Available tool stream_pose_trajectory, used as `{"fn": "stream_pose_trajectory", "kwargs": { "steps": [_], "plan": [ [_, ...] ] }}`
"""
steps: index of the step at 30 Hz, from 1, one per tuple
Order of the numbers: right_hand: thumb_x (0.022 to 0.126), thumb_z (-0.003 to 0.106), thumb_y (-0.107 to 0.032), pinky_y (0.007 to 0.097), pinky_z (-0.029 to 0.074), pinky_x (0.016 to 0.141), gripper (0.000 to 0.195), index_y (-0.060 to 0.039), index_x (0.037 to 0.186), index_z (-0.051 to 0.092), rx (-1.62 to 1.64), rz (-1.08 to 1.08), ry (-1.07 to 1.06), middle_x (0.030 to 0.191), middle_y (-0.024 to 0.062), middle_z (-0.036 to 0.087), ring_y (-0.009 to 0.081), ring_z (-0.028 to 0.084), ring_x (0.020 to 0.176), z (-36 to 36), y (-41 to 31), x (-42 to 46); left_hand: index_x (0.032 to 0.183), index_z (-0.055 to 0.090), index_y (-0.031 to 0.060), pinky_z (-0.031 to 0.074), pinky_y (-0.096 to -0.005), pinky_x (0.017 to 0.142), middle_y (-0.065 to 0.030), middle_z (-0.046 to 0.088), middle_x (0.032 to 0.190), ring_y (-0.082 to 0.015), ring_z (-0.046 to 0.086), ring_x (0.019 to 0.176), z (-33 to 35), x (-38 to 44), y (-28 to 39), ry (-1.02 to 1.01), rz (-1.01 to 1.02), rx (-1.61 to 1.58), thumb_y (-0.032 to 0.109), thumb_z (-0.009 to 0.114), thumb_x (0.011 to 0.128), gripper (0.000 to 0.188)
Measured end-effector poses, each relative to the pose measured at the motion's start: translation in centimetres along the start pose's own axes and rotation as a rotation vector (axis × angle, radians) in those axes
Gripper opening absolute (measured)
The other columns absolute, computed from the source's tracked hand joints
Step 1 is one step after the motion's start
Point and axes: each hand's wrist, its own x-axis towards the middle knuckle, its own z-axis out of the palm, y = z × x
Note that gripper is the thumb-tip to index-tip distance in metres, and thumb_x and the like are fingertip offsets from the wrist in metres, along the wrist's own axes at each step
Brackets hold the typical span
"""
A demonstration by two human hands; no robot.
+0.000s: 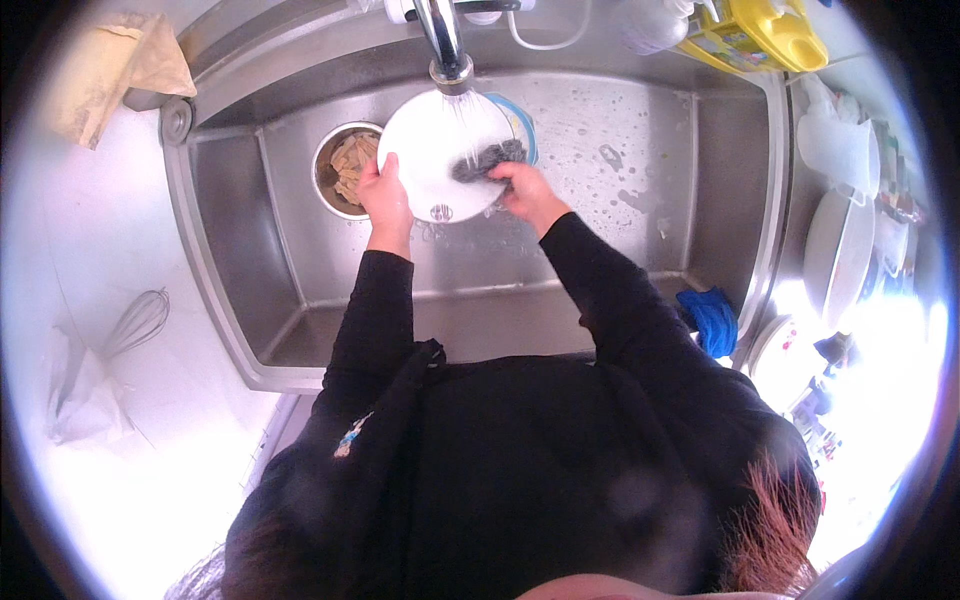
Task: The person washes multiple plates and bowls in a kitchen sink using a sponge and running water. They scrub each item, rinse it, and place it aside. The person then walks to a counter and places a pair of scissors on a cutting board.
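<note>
My left hand (pixel 386 201) grips the left rim of a round white plate (pixel 420 150), thumb on top. The plate is held under a chrome faucet (pixel 448 52), and water sprays onto it. In my right hand (pixel 525 191) is a dark grey scouring pad (pixel 484 161), pressed against the plate's right side. A blue-rimmed dish (pixel 525 124) shows partly behind the plate; the rest of it is hidden. Left of the plate, a round metal bowl (pixel 322 176) holds pale brown strips (pixel 349 165) of what looks like food.
The stainless steel sink (pixel 600 247) surrounds my hands. A blue cloth (pixel 709 319) hangs over its right front corner. Yellow bottle (pixel 757 34) and white bottle (pixel 656 26) stand behind. A wire whisk (pixel 139 322) lies on the left counter; a white basin (pixel 840 255) is at right.
</note>
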Motion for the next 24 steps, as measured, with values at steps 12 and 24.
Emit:
{"fn": "stream_pose_trajectory", "kwargs": {
  "steps": [12, 24],
  "plan": [
    [0.074, 0.066, -0.001, 0.0370, 0.050, 0.084, 0.043, 0.0082, 0.113, 0.053, -0.909, -0.349, 0.244, 0.105, 0.0139, 0.065, 0.0253, 0.062, 0.098, -1.9, -0.3, -0.7, 0.113, 0.054, -0.0041, 0.049, -0.0312, 0.080, -0.0108, 0.061, 0.106, -0.0185, 0.061, 0.091, 1.0, 0.0, 2.2, 0.168, 0.110, -0.014, 0.005, 0.048, 0.094, 0.022],
    [0.088, 0.058, -0.030, 0.0325, 0.048, 0.063, 0.034, 0.0002, 0.102, 0.060, -1.173, -0.396, 0.084, 0.077, 0.0104, 0.067, 0.0210, 0.061, 0.066, 3.7, -8.8, -10.2, 0.120, 0.046, -0.0038, 0.051, -0.0393, 0.086, -0.0143, 0.058, 0.112, -0.0260, 0.060, 0.100, 2.1, -1.9, -0.5, -0.147, -0.379, -0.291, 0.019, 0.050, 0.096, 0.033]
  ]
}}
